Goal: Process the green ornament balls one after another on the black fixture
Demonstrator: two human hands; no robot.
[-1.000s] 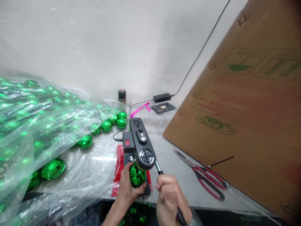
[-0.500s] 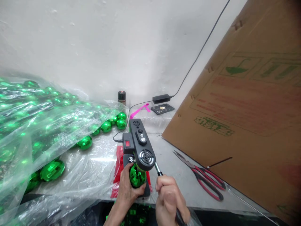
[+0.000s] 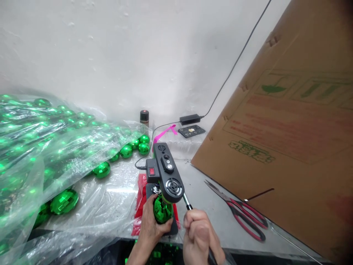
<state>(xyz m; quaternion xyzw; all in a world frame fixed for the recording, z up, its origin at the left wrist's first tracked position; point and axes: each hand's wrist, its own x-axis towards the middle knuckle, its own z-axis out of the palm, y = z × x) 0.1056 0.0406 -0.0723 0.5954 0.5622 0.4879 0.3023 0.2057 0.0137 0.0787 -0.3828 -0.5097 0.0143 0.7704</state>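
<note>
My left hand (image 3: 150, 222) is closed round a shiny green faceted ball (image 3: 162, 210), with thumb and fingers at its sides. The ball sits directly beneath the round end of a small black press-like machine (image 3: 168, 171), and that end hides its top. My right hand (image 3: 201, 235) is wrapped round the black-gripped lever handle (image 3: 187, 203) on the machine's right side. A red switch (image 3: 151, 171) shows on the box at the machine's left. Under its base lies red material (image 3: 140, 202).
Many green balls (image 3: 64, 201) lie at left, mostly under clear plastic sheeting (image 3: 68, 147). Red-and-black scissors (image 3: 239, 211) rest at right beside a large cardboard box (image 3: 275, 154). Along the wall are a black power adapter (image 3: 190, 119), a phone-like object (image 3: 191, 131), pink ribbon (image 3: 165, 132) and a black-capped can (image 3: 144, 117).
The whole view has shifted slightly, so things appear a little lower and further right. Both hands keep their grips, and the ball stays beneath the machine's end.
</note>
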